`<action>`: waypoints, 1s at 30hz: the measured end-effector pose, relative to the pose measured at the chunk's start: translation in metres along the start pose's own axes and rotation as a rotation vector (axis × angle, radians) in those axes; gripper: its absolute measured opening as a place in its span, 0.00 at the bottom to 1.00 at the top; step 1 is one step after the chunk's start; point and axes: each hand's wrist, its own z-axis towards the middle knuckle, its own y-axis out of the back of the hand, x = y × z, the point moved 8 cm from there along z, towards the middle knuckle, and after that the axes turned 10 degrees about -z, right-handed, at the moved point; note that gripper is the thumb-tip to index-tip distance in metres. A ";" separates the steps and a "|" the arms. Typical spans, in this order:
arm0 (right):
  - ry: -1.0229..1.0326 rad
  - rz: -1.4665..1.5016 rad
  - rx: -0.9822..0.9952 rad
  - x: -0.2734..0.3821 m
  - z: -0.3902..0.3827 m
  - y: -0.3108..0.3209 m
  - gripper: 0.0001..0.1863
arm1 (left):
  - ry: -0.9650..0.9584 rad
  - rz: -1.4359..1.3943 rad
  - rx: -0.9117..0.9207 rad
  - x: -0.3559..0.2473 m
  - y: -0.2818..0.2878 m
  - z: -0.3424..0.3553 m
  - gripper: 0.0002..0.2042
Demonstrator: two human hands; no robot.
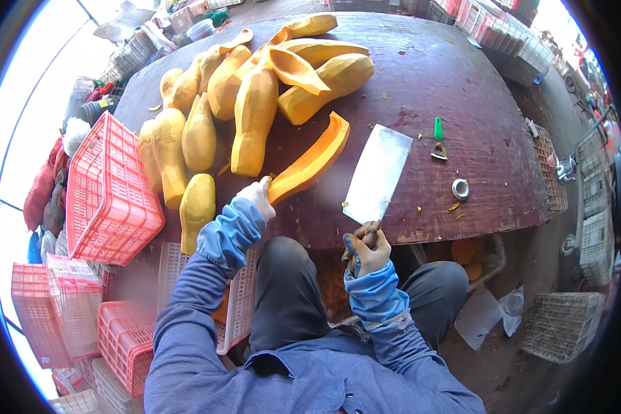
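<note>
My left hand (258, 199) is closed on the lower end of a long, curved piece of orange squash (314, 163), which tilts up over the table. In my right hand (368, 251) is a cleaver (379, 174), gripped by its handle, its broad pale blade reaching forward over the table's near edge. The blade and the squash piece are apart. Beyond my left hand lies a pile of peeled yellow squashes (252, 121), long-necked and faceted. A hollowed squash piece (295, 70) rests on top of them.
On the dark red table (476, 90), right of the cleaver, lie a green-handled tool (438, 129) and a small metal cup-like ring (460, 189). A pink crate (110, 193) stands at the left edge. A white crate (240, 303) is beside my left knee; more crates (564, 326) stand right.
</note>
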 end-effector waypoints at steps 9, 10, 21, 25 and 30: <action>-0.043 -0.149 0.059 -0.014 -0.007 -0.012 0.09 | 0.029 0.196 -0.074 0.055 -0.041 -0.044 0.29; -0.048 -0.175 0.060 -0.012 -0.008 -0.012 0.09 | 0.020 0.148 -0.080 0.055 -0.034 -0.042 0.26; 0.006 -0.207 0.012 -0.015 -0.004 -0.004 0.09 | 0.134 -0.587 0.215 0.100 -0.011 -0.062 0.38; -0.002 -0.201 0.028 -0.013 -0.006 -0.010 0.09 | 0.092 -1.170 0.227 0.107 -0.023 -0.079 0.42; 0.036 -0.255 0.066 -0.004 -0.010 -0.019 0.10 | 0.041 -1.517 0.218 0.121 -0.039 -0.099 0.41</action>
